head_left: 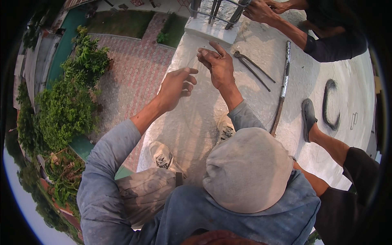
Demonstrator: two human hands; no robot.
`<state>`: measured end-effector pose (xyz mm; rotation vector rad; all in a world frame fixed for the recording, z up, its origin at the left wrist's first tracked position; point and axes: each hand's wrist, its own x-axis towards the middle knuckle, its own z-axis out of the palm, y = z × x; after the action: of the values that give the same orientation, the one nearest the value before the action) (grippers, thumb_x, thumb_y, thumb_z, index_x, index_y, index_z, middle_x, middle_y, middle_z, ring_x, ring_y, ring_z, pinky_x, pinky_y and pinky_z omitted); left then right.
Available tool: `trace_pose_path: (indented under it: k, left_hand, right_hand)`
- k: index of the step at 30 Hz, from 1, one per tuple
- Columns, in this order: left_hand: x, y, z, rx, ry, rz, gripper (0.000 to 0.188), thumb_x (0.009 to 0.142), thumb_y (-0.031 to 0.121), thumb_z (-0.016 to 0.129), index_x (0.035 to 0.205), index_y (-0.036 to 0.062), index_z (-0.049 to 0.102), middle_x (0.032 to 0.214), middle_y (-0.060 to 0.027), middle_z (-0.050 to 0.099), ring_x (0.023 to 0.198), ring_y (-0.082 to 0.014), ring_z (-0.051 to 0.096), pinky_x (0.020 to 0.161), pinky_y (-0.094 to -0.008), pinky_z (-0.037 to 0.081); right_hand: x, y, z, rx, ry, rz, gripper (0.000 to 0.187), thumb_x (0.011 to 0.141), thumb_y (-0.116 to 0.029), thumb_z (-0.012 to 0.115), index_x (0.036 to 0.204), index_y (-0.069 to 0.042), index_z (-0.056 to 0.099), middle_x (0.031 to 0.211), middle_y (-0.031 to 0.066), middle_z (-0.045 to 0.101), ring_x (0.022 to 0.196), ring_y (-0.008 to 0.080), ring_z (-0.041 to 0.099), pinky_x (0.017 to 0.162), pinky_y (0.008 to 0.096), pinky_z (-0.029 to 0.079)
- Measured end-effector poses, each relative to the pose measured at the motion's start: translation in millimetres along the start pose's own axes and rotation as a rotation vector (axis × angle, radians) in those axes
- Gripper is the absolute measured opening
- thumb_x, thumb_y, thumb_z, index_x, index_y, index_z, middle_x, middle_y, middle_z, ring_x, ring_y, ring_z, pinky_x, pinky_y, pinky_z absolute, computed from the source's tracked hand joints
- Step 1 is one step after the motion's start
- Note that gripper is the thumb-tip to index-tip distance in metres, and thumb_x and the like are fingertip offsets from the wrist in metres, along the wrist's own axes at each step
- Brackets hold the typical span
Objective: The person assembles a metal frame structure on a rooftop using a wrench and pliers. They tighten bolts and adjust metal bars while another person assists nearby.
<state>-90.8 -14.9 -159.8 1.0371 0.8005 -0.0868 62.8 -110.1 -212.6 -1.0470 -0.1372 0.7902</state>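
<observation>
My left hand [179, 87] hovers over the pale concrete ledge [179, 134], its fingers curled and the tips pointing toward my other hand. Just right of it and farther out is my right hand [218, 67], thumb pressed to the fingers and index finger raised. Whatever either hand pinches is too thin to make out; a faint line like thin wire curves near them. A pair of pincers [254, 70] lies on the concrete beside my right hand, handles spread. Farther right rests a long bar [282, 87], silver at one end and brown at the other.
Steel rebar [216, 11] rises from a concrete block at the far end, where a co-worker's hands [263, 10] touch it. Another person's sandalled foot [309, 118] is at right, near a black wire coil [331, 105]. Beyond the left edge, paving [126, 69] and trees [67, 110] lie far below.
</observation>
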Motion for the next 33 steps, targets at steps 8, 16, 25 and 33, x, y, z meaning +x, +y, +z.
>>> trace_pose_path:
  k: [8,16,25,33]
  left_hand:
    - [3,-1,-4,0.091,-0.048,0.036,0.044,0.115,0.034,0.042,0.134,-0.0015,0.061,0.091,0.0010,0.057,0.068,-0.0056,0.046,0.059,-0.0218,0.041]
    - [9,9,-7,-0.009,-0.047,0.008,0.048,0.115,0.038,0.039,0.137,-0.0004,0.058,0.086,0.0025,0.053,0.062,-0.0037,0.033,0.052,-0.0198,0.028]
    - [19,14,-4,0.097,0.011,0.104,0.039,0.113,0.033,0.047,0.131,0.0020,0.062,0.086,0.0038,0.053,0.062,-0.0032,0.035,0.053,-0.0200,0.027]
    - [22,21,-6,0.109,0.024,0.066,0.033,0.112,0.031,0.050,0.121,0.0037,0.067,0.081,0.0059,0.048,0.058,-0.0030,0.031,0.051,-0.0211,0.025]
  right_hand:
    - [5,-7,-17,-0.126,-0.102,0.078,0.041,0.096,-0.009,0.074,0.127,0.015,0.062,0.114,0.0203,0.073,0.099,0.0240,0.074,0.093,0.0336,0.062]
    - [12,-19,-26,-0.410,-0.365,0.009,0.028,0.100,-0.013,0.071,0.122,0.006,0.072,0.114,0.0145,0.075,0.100,0.0207,0.074,0.095,0.0344,0.062]
    - [9,-10,-21,-0.578,-0.438,-0.209,0.034,0.108,-0.015,0.057,0.135,0.005,0.066,0.122,0.0130,0.076,0.111,0.0209,0.071,0.101,0.0346,0.054]
    - [4,-7,-14,-0.651,-0.460,-0.229,0.035,0.107,-0.014,0.058,0.136,0.005,0.064,0.122,0.0139,0.076,0.111,0.0187,0.069,0.102,0.0342,0.053]
